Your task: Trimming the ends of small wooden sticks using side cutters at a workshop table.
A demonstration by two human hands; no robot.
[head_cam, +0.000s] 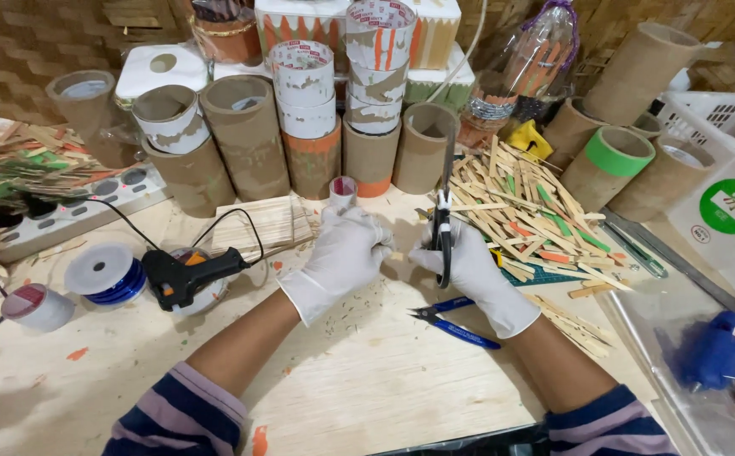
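Left hand: our gloved left hand [344,253] closes its fingers around a small pale stick piece [396,256], whose end just shows between the two hands.
Right hand: our right hand [469,262], also in a white glove, grips the black handles of the scissors [443,211]; the blades point up and away from us, and we cannot tell how far apart they stand.
Where the piece is: held above the table's middle, just in front of the row of cardboard tubes [249,143].
Doing it well: we judge a clean cut needs the stick seated deep in the blades, held square, with our left fingertips kept back from the edge; thin wood can splinter or fly off.
Stick pile: flat, narrow wooden sticks [536,211], mostly bare, some painted green or orange, lie heaped to our right.
Neat bundle: a tidy stack of plain sticks [266,224] lies just beyond the left hand.
Tools nearby: blue-handled pliers [456,325] lie near the right wrist; a black and orange glue gun [190,277] rests to the left.
Table: light plywood [342,380], matt, flecked with orange paint.
Tubes: brown, rough, cylindrical, some rimmed in torn white tape.
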